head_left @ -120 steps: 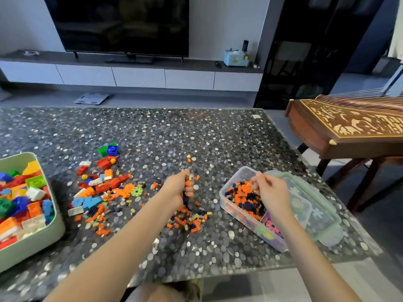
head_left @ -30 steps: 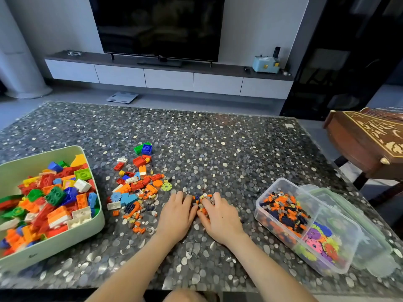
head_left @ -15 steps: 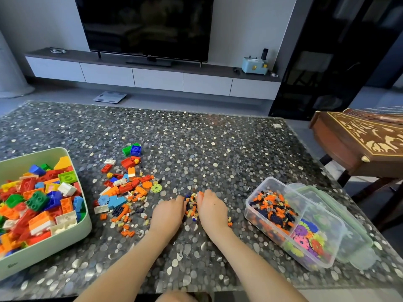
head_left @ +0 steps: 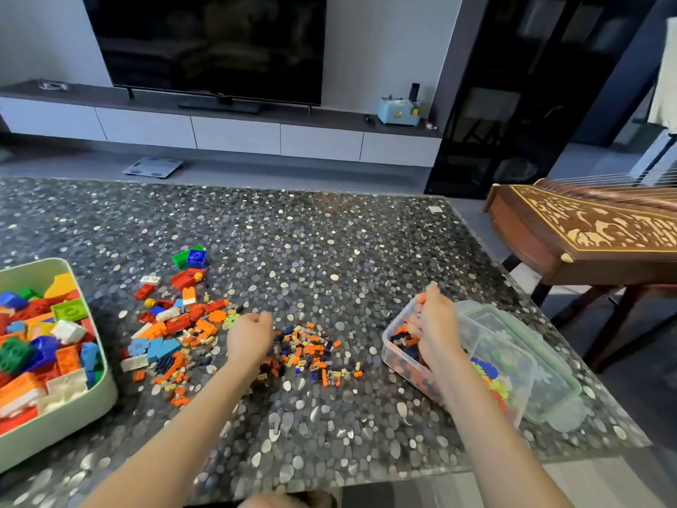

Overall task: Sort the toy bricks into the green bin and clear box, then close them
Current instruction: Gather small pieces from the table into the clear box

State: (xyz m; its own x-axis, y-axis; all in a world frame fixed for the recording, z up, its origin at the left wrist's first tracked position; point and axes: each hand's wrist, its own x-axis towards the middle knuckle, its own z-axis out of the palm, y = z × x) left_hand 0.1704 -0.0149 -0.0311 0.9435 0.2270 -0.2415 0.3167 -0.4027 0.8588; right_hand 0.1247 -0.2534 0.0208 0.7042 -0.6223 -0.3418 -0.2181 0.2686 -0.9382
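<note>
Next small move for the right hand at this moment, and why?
Likely open the right hand and drop its small orange bricks into the clear plastic box: it hangs over the compartment holding matching tiny bricks, and a pile of them lies on the speckled table.

On the bench (head_left: 311, 258), the bin (head_left: 55, 430) sits at the near left edge with bricks in it. Right of it lies a spread of large bricks (head_left: 176, 324), then a patch of small bricks (head_left: 311, 353) near the middle. The box (head_left: 513, 364) stands at the near right, resting on its lid (head_left: 557, 397). The left hand (head_left: 249, 337) is between the two spreads; the right hand (head_left: 436, 324) is over the box's left compartment. Right of the bench stands a stringed instrument (head_left: 593, 232). Far behind, a scale (head_left: 152, 166) lies on the floor before a low cabinet (head_left: 234, 133) carrying a television (head_left: 208, 45).
</note>
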